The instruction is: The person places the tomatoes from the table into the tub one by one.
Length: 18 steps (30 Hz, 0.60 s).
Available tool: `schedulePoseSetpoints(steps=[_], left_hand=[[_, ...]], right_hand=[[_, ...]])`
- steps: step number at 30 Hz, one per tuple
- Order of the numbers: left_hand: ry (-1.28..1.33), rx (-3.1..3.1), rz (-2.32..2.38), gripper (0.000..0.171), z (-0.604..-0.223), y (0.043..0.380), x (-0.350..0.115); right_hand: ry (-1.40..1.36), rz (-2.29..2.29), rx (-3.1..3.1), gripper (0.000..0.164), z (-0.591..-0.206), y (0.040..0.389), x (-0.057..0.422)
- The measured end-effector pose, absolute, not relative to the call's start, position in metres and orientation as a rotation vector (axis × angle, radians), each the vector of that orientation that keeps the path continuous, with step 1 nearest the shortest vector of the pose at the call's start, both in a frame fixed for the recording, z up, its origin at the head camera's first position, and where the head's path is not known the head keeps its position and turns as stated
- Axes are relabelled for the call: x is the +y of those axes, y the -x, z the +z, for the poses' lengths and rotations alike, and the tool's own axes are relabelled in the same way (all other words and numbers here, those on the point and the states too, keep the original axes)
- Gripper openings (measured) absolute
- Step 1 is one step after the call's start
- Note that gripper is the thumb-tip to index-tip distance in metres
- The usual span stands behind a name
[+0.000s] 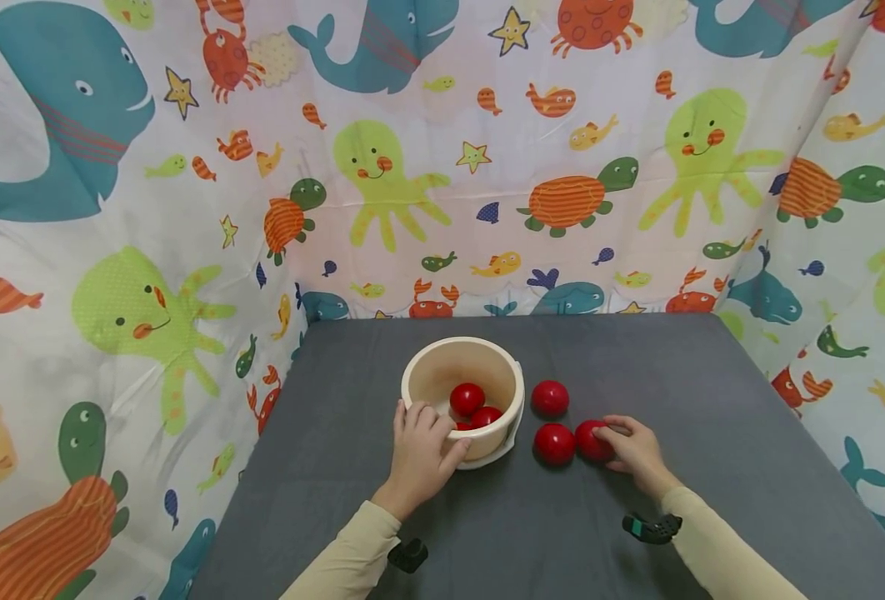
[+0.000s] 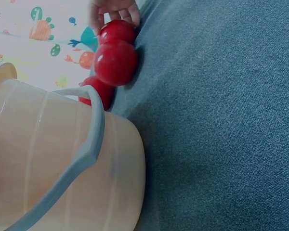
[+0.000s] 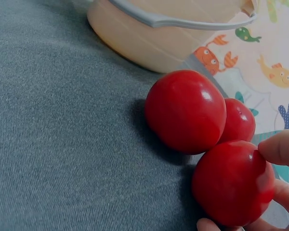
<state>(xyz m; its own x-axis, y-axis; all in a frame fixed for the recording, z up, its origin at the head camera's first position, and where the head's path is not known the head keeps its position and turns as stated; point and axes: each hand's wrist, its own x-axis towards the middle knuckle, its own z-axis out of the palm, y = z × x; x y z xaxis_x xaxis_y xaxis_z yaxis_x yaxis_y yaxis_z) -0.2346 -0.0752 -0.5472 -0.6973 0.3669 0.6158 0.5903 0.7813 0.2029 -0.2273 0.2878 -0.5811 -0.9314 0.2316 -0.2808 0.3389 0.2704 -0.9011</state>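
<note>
A cream bucket with a grey handle stands on the table, holding several glossy red balls. My left hand grips its near rim, fingers hooked over the edge. To the bucket's right, three more red balls lie close together: a back one, a front one and a right one. Around that right ball curl the fingers and thumb of my right hand; it still appears to rest on the table. The left wrist view does not show my left hand.
Dark grey cloth covers the table. A sea-animal print curtain rises behind it and along the left and right sides. Each wrist wears a black band, such as the right wristband.
</note>
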Motion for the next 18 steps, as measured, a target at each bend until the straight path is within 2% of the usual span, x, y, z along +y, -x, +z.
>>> schedulePoseSetpoints(steps=[18], left_hand=[[0.703,-2.395,-0.513,0.026,-0.5479,0.2353,-0.0748]], right_hand=[[-0.582,-1.787,2.423,0.054,-0.5842,0.2321,0.2862]])
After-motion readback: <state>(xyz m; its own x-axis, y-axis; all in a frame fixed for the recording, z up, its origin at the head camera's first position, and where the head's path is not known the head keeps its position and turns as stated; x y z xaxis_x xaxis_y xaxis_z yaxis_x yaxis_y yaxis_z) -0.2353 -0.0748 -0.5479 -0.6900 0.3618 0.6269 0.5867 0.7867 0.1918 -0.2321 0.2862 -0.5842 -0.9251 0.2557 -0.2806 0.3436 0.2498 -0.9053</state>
